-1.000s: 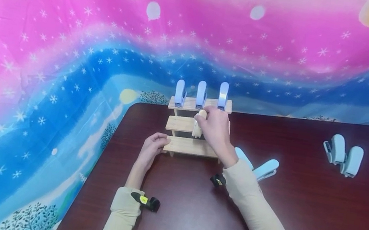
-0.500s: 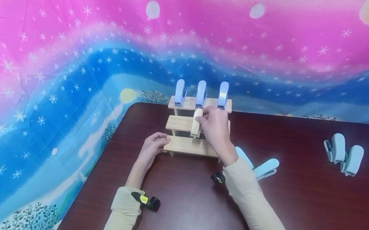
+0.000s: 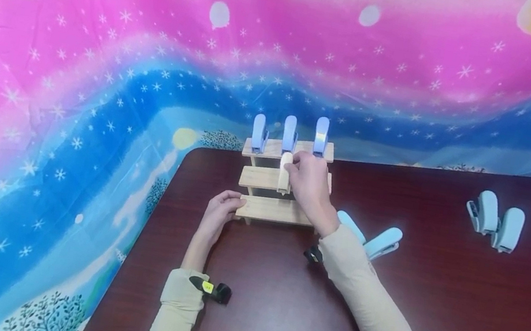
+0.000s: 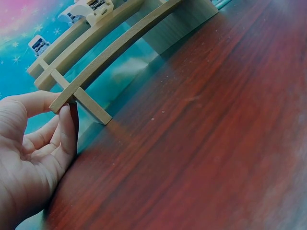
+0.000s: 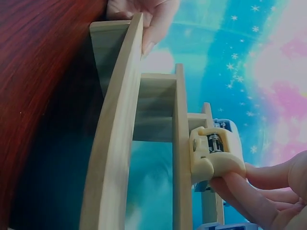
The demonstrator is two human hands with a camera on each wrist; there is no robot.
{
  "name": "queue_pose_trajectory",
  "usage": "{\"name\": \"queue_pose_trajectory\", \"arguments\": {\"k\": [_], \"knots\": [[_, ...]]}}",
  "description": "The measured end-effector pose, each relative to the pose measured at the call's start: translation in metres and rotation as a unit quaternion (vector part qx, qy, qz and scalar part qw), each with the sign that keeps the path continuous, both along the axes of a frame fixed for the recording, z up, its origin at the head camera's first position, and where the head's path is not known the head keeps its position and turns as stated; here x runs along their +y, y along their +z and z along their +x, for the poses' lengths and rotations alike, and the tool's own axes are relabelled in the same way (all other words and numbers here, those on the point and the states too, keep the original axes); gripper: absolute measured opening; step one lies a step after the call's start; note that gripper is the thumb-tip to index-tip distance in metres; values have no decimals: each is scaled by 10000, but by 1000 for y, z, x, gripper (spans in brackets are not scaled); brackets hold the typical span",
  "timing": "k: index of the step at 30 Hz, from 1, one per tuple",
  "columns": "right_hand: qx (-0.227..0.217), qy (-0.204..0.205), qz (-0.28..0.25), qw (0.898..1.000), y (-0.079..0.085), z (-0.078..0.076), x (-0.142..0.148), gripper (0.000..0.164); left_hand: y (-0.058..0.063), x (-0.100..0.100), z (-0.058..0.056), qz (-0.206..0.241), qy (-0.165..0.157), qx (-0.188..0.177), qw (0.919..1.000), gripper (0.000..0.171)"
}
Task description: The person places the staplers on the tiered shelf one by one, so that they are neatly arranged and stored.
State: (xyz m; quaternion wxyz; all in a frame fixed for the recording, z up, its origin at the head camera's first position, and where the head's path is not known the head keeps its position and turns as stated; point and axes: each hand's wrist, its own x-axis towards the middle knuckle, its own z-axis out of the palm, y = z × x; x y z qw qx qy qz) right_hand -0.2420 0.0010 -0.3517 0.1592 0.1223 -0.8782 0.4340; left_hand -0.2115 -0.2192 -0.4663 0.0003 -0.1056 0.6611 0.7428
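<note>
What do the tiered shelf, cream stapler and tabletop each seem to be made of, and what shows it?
Tiered shelf: likely bare wood, matte, with pale, faint grain.
Cream stapler: probably smooth plastic, evenly coloured with rounded edges; silvery glints inside suggest metal.
Tabletop: glossy, dark red-brown; streaked like wood, though possibly laminate.

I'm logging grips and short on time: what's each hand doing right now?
Left hand: closed, pinching the left end of the wooden stand's bottom shelf.
Right hand: closed, holding the cream stapler at the middle shelf.
</note>
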Motion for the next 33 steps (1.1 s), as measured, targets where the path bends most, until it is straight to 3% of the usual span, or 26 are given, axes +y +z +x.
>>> {"name": "queue_pose_trajectory", "arguments": {"k": [8, 19, 26, 33], "knots": [[393, -47, 41, 9992, 4, -3, 7, 11, -3, 0, 0, 56, -20, -18, 10000, 23], [840, -317, 61, 9959, 28, 2, 70, 18, 1, 0, 0, 17, -23, 32, 10000, 23], [828, -478, 45, 9954, 30, 8, 118, 24, 2, 0, 1, 22, -19, 34, 10000, 22], [436, -397, 437, 9973, 18, 11, 161, 29, -1, -1, -1, 19, -44, -11, 10000, 23]]}}
